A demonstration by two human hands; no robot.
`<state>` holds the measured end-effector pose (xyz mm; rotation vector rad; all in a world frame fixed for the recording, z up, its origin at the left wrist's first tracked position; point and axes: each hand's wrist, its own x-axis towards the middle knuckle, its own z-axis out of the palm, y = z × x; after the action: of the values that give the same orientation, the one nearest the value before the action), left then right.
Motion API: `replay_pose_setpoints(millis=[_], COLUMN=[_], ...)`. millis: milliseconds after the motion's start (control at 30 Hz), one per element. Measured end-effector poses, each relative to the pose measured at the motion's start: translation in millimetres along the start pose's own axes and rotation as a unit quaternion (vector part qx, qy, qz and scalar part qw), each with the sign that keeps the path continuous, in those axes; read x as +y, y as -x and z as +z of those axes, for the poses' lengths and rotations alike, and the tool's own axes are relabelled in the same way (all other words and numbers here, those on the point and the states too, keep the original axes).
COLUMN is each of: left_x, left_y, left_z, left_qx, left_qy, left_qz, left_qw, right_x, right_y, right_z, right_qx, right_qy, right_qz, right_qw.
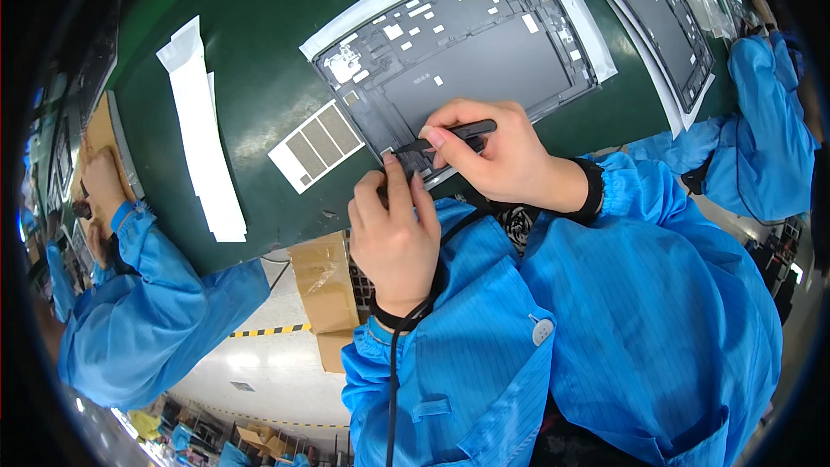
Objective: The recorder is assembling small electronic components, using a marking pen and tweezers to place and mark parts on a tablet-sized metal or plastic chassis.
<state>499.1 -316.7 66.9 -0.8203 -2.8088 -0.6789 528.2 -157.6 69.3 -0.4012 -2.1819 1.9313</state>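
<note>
A dark grey tablet housing (467,60) lies on a white sheet (372,10) on the green table, its inside dotted with small white and silver patches. My right hand (501,151) is closed round black tweezers (471,131), whose tip points at the housing's near left corner. There my left hand (396,229) reaches in with its index finger touching the corner beside the tip; its other fingers are loosely bent. Whether anything small sits under that fingertip is hidden. Just left of the housing lies a white sheet with grey rectangular stickers (316,145).
White paper strips (203,138) lie on the table's left part. Another dark housing (661,22) on white sheets is at the right. Co-workers in blue sleeves sit at the left (164,294) and right (761,130). A cardboard box (327,285) stands below the table edge.
</note>
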Motion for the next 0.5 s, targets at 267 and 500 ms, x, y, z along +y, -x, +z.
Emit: replay_pose_setpoints(millis=[267, 500], left_x=[7.5, 6.5], left_y=[0.7, -5.3], left_z=[-1.0, -2.8], left_qx=[-0.047, -0.042], left_qy=[-0.098, -0.098], left_qz=[0.035, 0.072], left_qw=[0.993, 0.992], right_x=[-1.6, 8.5], right_y=[-2.6, 0.8], right_z=[-7.0, -6.4], right_qx=[-0.052, -0.025], right_qy=[0.001, -0.020], right_qz=[0.049, 0.027], right_qw=[0.997, 0.999])
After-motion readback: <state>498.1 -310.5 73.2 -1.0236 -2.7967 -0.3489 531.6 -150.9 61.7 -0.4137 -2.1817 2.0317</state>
